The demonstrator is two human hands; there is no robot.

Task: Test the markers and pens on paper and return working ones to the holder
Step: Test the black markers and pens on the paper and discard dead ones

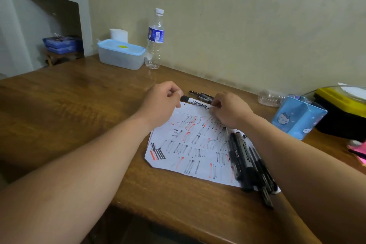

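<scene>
A white-barrelled marker (198, 102) with a black cap lies level between my two hands above the top edge of the paper (190, 144). My left hand (161, 103) pinches its black cap end. My right hand (227, 110) grips the other end of the barrel. The white sheet is covered in black and red test strokes. A heap of several black pens (247, 160) lies on the sheet's right side. A few more black pens (201, 94) lie on the table beyond the marker. The light blue cartoon holder (297, 117) stands at the right.
A wooden table (79, 109) runs to the wall. At the back stand a clear plastic box with a blue lid (120, 53), a water bottle (155, 39) and a white roll (118, 34). A crushed clear bottle (270, 98) and a yellow-and-black case (340, 111) sit at the right.
</scene>
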